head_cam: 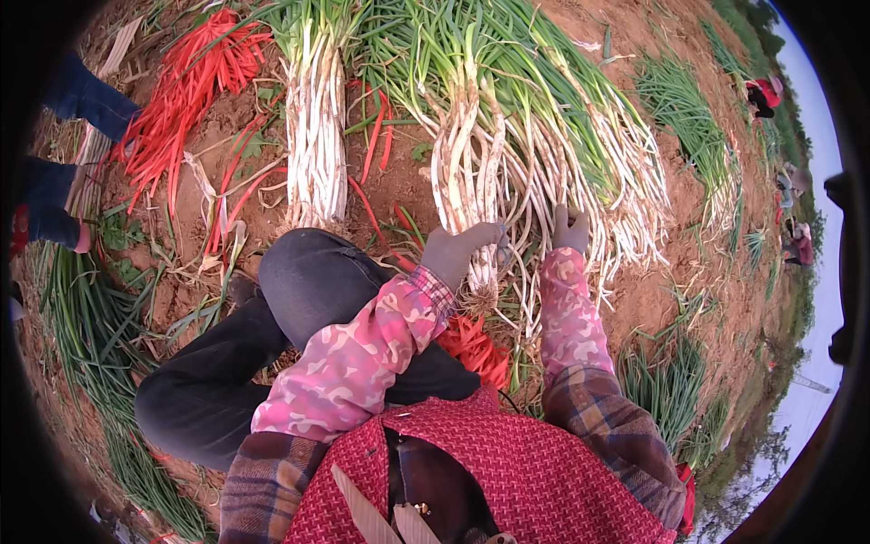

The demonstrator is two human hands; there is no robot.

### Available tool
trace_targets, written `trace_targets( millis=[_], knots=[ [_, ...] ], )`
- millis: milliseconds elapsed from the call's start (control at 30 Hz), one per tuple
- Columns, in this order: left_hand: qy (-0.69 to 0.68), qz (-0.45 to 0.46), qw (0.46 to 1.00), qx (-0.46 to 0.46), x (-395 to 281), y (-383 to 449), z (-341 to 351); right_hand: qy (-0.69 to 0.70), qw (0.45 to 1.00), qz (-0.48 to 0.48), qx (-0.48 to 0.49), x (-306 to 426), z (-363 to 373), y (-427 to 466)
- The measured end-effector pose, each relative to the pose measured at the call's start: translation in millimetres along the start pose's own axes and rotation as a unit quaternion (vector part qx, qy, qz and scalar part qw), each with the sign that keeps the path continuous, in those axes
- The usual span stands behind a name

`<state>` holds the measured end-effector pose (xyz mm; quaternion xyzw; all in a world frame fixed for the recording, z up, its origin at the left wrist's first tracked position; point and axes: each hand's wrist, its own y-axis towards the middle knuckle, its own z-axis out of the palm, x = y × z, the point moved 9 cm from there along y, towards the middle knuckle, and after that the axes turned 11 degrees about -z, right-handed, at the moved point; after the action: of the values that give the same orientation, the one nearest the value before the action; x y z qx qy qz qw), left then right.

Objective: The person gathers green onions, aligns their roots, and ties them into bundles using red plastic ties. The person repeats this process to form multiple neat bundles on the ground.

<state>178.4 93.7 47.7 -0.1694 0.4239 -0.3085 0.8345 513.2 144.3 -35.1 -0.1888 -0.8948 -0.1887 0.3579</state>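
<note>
My left hand (pixel 457 253), in a grey glove, is wrapped around the lower white stalks of a bunch of green onions (pixel 467 160). The bunch's roots (pixel 478 299) hang just below the fist, and its green tops fan out away from me. To the right, my right hand (pixel 569 231), gloved too, is at the white ends of a loose pile of green onions (pixel 618 183). Its fingers are bent among the stalks; whether they pinch one is unclear. Another bunch of green onions (pixel 316 143), laid straight, lies on the soil left of my left hand.
Red plastic strips (pixel 197 88) lie heaped at the upper left, and more red strips (pixel 478 350) are beside my leg. A person's legs in blue jeans (pixel 92 92) stand at the left edge. Further onion piles (pixel 95 340) lie on the soil. Several people are far off at right.
</note>
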Motion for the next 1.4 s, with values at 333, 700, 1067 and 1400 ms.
trace_targets(
  millis=[333, 700, 1067, 1400],
  knots=[
    [-0.003, -0.019, 1.000, -0.008, 10, 4, 1, 0.429, 0.842, 0.241, 0.219, 53, 6, -4],
    [0.294, -0.166, 0.936, -0.097, 42, -30, 2, 0.441, 0.862, 0.147, 0.202, 136, 60, -64],
    [-0.106, -0.140, 0.978, 0.115, 15, -45, 40, -0.219, 0.957, -0.099, 0.161, 46, 48, 64],
    [-0.202, -0.143, 0.957, 0.151, -19, -53, 32, 0.075, 0.954, 0.041, 0.286, -26, 151, -11]
  ],
)
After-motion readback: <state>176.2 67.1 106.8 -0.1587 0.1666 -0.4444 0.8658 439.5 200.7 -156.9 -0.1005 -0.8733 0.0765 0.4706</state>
